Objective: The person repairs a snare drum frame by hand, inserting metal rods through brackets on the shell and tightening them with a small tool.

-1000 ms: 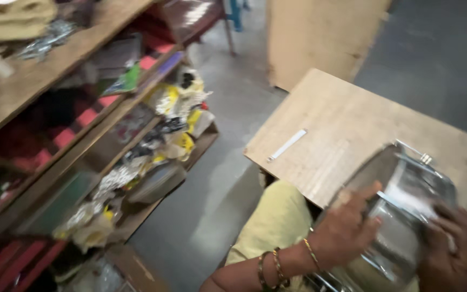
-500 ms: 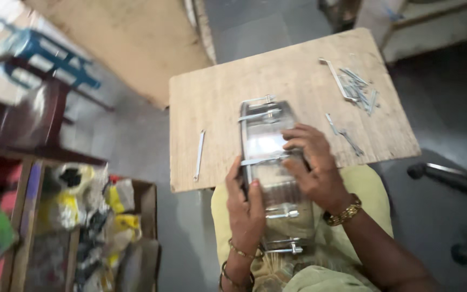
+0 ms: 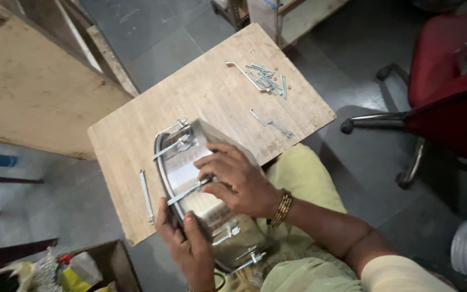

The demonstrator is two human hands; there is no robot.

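Head view: shiny steel drum shell, round, smooth-walled, is held on edge over near edge of table, partly over lap. Rim is gripped from below by left hand, fingers curled shut on it. Thin metal rod against shell wall is pinched by right hand; gold bangles seen at wrist. Table of pale grained wood, rectangular. Slim flat wrench laid left of drum. Loose bright screws heaped at far corner. Red chair seen at right.
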